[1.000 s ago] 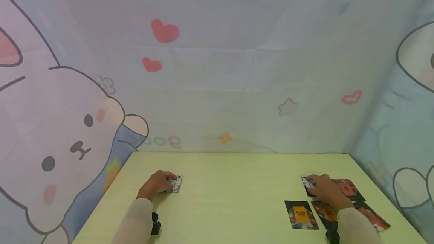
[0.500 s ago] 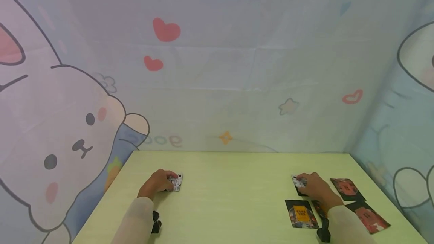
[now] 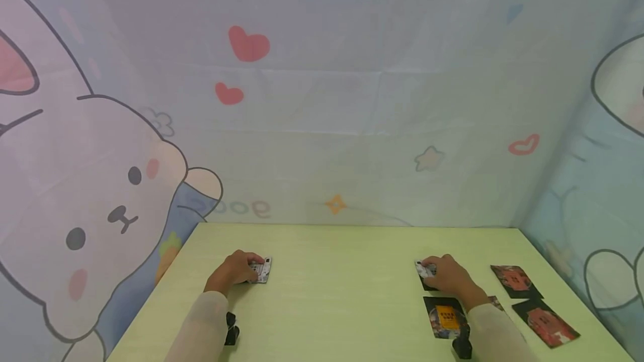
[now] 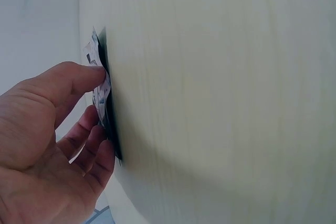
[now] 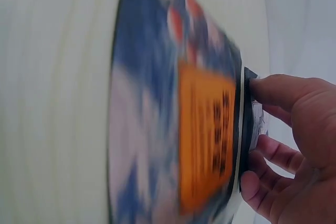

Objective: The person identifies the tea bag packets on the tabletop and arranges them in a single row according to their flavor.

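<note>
At the table's left, my left hand (image 3: 233,271) grips a small black-and-white sachet (image 3: 264,270) by its edges. In the left wrist view, thumb and fingertips pinch the crinkled sachet (image 4: 101,95), which lies close to the tabletop. Toward the right side, my right hand (image 3: 449,276) holds a similar sachet (image 3: 421,268) the same way, its palm hiding most of it. Just nearer than that hand lies a dark sachet with an orange label (image 3: 445,317), large and blurred in the right wrist view, where the right thumb and fingers pinch the held sachet (image 5: 258,121).
Two dark sachets with red labels, one farther back (image 3: 516,280) and one nearer (image 3: 547,322), lie right of my right arm. Another sachet (image 3: 496,302) is mostly covered by that forearm. A printed cloth wall (image 3: 322,99) stands behind the pale yellow-green table (image 3: 332,295).
My right hand has moved left with its sachet, away from the red-label sachets, uncovering them while the forearm covers another. My left hand stays in place with its sachet.
</note>
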Demonstrator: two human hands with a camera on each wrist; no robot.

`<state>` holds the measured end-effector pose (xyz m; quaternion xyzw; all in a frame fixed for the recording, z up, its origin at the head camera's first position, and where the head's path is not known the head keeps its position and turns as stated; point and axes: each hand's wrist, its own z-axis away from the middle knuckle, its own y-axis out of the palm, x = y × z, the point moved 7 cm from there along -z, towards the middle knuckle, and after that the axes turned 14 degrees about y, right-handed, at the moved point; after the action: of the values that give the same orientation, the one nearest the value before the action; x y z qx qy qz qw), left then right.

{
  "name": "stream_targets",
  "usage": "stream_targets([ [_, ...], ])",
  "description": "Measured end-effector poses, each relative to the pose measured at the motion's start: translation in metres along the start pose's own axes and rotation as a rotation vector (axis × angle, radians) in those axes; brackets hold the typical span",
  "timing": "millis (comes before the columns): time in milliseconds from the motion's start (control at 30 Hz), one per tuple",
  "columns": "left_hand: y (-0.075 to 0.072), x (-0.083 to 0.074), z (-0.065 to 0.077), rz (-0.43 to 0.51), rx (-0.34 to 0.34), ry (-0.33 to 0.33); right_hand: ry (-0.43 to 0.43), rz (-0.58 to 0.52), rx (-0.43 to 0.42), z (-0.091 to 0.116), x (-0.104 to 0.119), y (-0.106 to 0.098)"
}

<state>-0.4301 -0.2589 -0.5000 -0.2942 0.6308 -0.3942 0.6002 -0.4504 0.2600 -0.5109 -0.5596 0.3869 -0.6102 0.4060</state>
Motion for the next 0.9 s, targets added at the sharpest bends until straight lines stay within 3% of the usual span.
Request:
stream_targets([
  [300, -0.002, -0.004, 0.003, -0.015, 0.002, 0.006, -0.016, -0.008, -0.004, 0.004, 0.035, 0.013],
  [900, 0.0, 0.0, -0.001, -0.005, 0.008, 0.002, -0.036, -0.037, -0.018, 0.003, 0.125, 0.046],
])
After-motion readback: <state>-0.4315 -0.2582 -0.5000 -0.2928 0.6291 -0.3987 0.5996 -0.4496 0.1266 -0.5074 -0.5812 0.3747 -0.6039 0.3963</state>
